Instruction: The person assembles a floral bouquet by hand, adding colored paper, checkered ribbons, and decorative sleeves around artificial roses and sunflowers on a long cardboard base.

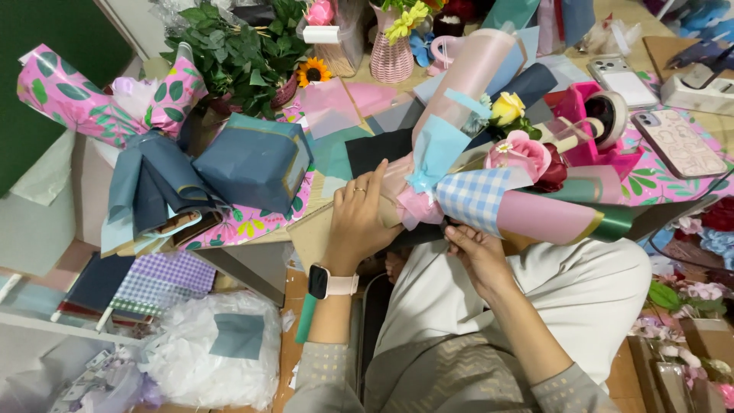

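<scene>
A flower bouquet lies across my lap, wrapped in layers of pink, light blue, blue-checked and dark green paper. A pink rose and a yellow rose stick out of the wrap. My left hand, with a ring and a pink-strapped watch, grips the narrow stem end of the bouquet. My right hand holds the wrap from underneath, just below the checked paper.
A table edge holds a folded blue paper stack, green foliage, a sunflower, a pink tape dispenser and two phones. Paper sheets and white plastic lie on the floor at left.
</scene>
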